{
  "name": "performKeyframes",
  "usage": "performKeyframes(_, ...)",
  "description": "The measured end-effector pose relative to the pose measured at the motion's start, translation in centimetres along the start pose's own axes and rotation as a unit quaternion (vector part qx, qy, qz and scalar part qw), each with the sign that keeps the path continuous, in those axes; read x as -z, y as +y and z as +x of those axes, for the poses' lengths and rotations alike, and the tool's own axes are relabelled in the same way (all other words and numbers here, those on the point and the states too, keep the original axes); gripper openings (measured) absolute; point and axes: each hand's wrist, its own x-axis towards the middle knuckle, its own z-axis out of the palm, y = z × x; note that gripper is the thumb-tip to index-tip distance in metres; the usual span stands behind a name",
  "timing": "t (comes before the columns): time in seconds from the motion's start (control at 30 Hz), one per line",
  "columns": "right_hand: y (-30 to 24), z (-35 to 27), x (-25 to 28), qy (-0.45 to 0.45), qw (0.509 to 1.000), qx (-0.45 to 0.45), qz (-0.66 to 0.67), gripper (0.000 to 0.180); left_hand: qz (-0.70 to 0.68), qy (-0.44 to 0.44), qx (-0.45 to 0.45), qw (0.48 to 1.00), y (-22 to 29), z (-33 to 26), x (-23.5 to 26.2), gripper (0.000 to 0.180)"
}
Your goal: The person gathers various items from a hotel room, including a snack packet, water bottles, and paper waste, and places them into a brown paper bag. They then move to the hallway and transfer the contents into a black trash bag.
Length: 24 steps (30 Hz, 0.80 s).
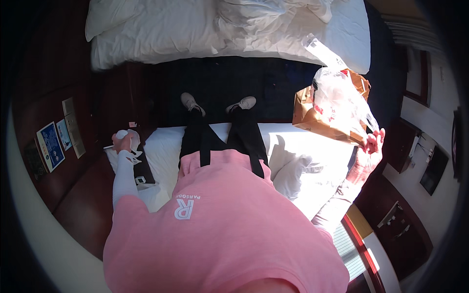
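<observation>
On the near bed (312, 161), person seated, left hand (123, 141) closed around crumpled white paper (128, 134) left of the knees, right hand (371, 149) gripping brown paper bag (308, 115) and clear plastic bag (339, 97), right of the legs.

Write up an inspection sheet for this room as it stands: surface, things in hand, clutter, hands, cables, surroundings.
Surface: near white bed in strong sunlight; a second bed with rumpled white bedding lies beyond.
Things in hand: crumpled white wad in the left hand; clear plastic bag and brown paper bag held up by the right hand.
Clutter: dark flat item on the near bed by the left arm; leaflets on the dark wooden side table.
Hands: left hand closed on the wad; right hand gripping the bags, fingers curled.
Cables: nothing seen.
Surroundings: dark wooden furniture at right; dark floor between the beds.
</observation>
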Motion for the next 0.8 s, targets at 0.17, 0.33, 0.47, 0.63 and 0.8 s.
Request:
performKeyframes(0.17, -8.5, -0.9, 4.5, 0.092, 0.987, 0.108, 0.079, 0.026, -0.022, -0.063, -0.086, 0.994, 12.4, -9.0, -5.5, 0.089)
performKeyframes(0.33, -14.6, 1.2, 9.7, 0.098, 0.975, 0.124, 0.159, 0.036, -0.061, -0.175, -0.237, 0.954, 23.7, -17.7, -9.6, 0.090)
performKeyframes(0.47, -17.1, -0.2, 13.3, 0.077, 0.960, 0.243, 0.116, 0.041, 0.012, -0.157, -0.451, 0.879, 32.9, -18.6, -15.8, 0.088)
performKeyframes(0.63, -16.5, -1.7, 12.7, 0.157, 0.930, 0.321, 0.086, 0.041, -0.005, -0.330, -0.433, 0.839, 44.1, -11.7, -25.3, 0.081)
performKeyframes(0.8, -20.5, -1.6, 17.0, 0.382, 0.856, 0.321, 0.137, 0.039, 0.084, -0.219, -0.566, 0.790, 51.7, -19.4, -20.4, 0.079)
